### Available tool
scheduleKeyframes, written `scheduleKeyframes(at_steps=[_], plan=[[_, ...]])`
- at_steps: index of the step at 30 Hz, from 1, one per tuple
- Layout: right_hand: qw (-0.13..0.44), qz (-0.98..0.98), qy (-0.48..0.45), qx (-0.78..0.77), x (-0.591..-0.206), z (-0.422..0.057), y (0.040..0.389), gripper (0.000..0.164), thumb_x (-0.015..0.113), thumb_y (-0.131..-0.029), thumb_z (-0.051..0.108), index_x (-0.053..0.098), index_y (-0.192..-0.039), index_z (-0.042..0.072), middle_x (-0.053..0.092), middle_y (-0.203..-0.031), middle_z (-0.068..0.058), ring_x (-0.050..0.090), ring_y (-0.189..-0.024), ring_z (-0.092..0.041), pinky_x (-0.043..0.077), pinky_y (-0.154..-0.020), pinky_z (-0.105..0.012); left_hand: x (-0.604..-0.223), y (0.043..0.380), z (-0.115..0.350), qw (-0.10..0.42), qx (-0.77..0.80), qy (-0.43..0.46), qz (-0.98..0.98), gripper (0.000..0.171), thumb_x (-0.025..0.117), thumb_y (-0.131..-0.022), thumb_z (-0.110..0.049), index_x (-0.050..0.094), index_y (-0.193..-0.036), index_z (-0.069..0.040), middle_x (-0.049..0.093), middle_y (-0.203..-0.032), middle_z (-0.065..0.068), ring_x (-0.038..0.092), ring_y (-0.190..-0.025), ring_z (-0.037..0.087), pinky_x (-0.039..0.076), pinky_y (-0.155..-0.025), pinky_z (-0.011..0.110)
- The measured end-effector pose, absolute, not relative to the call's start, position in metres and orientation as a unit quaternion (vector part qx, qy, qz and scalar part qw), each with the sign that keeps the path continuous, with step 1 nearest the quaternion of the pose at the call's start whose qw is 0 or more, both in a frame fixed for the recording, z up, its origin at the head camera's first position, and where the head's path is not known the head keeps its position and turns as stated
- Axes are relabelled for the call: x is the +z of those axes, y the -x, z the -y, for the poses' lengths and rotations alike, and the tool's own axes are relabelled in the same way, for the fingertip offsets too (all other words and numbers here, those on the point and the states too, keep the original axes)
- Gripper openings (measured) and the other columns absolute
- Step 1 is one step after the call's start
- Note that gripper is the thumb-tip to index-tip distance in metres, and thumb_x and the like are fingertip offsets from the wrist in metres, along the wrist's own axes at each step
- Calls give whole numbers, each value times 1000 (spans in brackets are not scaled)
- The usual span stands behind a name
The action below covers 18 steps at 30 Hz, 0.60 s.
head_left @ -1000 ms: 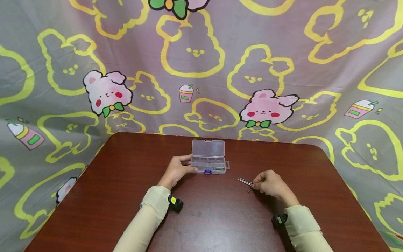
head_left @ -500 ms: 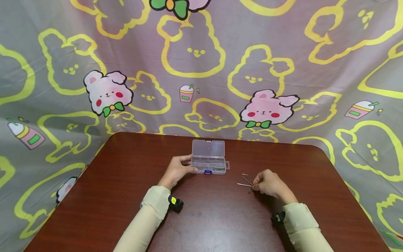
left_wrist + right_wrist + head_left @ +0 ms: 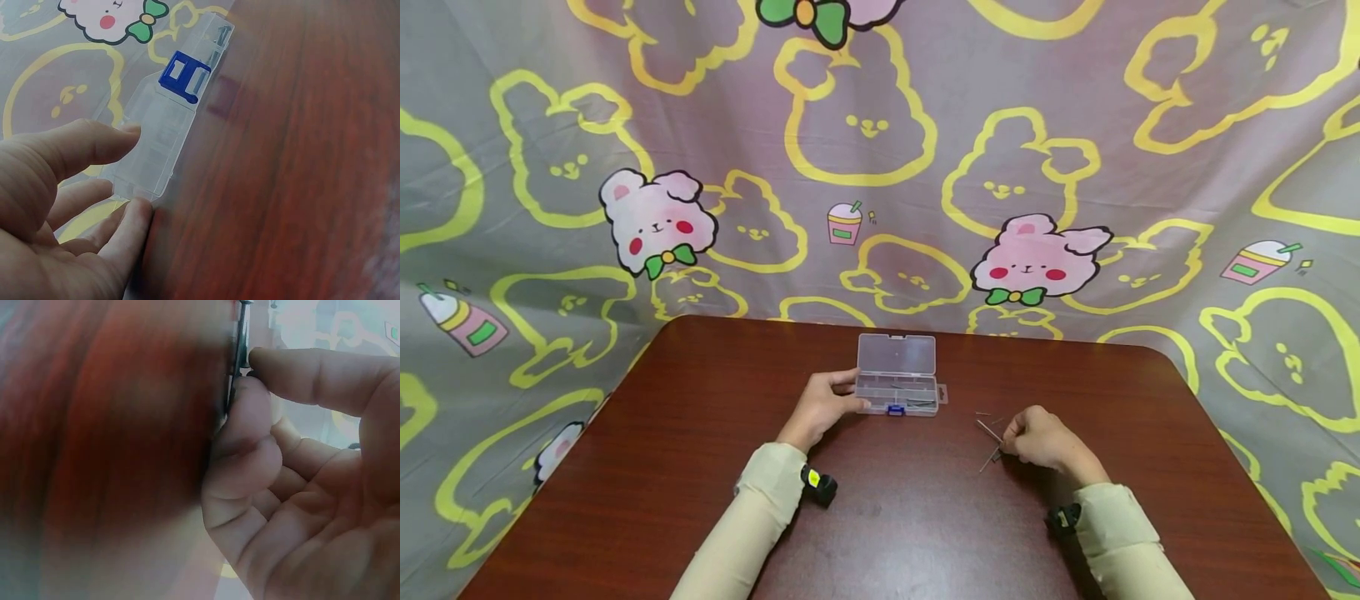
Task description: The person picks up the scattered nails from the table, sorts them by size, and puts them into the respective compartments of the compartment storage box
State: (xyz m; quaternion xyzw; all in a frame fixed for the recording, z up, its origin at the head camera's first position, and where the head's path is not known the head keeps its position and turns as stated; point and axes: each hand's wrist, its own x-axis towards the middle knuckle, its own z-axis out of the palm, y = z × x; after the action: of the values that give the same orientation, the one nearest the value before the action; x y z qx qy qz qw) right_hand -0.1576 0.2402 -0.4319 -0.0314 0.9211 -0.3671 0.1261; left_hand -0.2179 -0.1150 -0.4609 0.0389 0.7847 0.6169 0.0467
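A clear plastic compartment box [image 3: 874, 393] stands with its lid [image 3: 897, 354] raised, a blue latch [image 3: 896, 410] on its front. Several thin metal nails [image 3: 921, 404] lie inside its right part. My left hand [image 3: 823, 407] grips the box's left end, thumb at the front and fingers behind and under it, as the left wrist view shows. To the right of the box, my right hand [image 3: 1039, 435] pinches at loose nails [image 3: 988, 430] fanned out at its fingertips. A dark nail [image 3: 240, 337] stands beside the thumb and forefinger in the right wrist view; the other fingers are curled.
Another small nail [image 3: 982, 414] lies on the brown wooden table [image 3: 760, 358], just beyond the right hand. The box's hanging tab [image 3: 942, 393] sticks out on its right. A patterned cloth [image 3: 895, 217] hangs behind the table's far edge.
The nails at the right fingertips have spread from a close bundle into a fan, one swinging toward the near side. A nail now lies apart. The left hand and box stay put.
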Motion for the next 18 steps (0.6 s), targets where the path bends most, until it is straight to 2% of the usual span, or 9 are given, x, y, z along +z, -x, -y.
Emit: scheduleKeyframes(at_steps=[10,18], plan=[[131,-894,43,-427,-423,-246,157,5,66,-87,-2,70,-83,-2,62,-69,-8,59,-61,-21,51,-52,-36,-460,217,115,45,618,-38,-784,63,85,-76,4,63,-135,-2,64,-132,15,60,-118,31,55,-81,30],[111,-881,58,-456,-426,-246,161,7,64,-87,-3,71,-87,-5,62,-69,-6,59,-64,-20,51,-54,-32,-460,217,115,43,614,-38,-788,64,85,-76,3,63,-136,-2,63,-133,15,60,-118,31,56,-82,31]])
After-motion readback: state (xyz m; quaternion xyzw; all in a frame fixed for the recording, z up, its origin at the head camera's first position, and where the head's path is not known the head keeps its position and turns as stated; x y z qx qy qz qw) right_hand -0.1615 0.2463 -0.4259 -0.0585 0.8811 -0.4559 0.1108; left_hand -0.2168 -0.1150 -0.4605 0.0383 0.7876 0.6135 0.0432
